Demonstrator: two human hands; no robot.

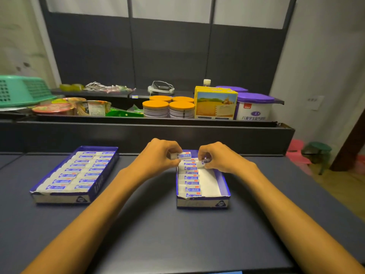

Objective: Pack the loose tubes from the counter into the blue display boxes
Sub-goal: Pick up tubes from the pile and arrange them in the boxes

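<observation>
Tubes in white cartons with blue labels fill the left box (75,175) completely, in two columns, at about nine o'clock on the dark counter (150,230). At about three o'clock from it sits the right box (224,186), where a single column of tubes (190,178) runs along its left side and the right side shows bare white floor. Both hands meet over the far end of this box, at twelve o'clock. The left hand (158,155) pinches one tube (180,155) between thumb and curled fingers, holding it crosswise just above the top of the column. The right hand (216,157) pinches another tube (203,162) by its end, tilted, close above the column's far end. The two held tubes lie near each other but apart. On the shelf behind, toward twelve o'clock, stand orange-lidded tins (167,107), a yellow carton (215,104) and a purple-lidded tub (254,106); a green basket (21,90) lies upside down at ten o'clock.
</observation>
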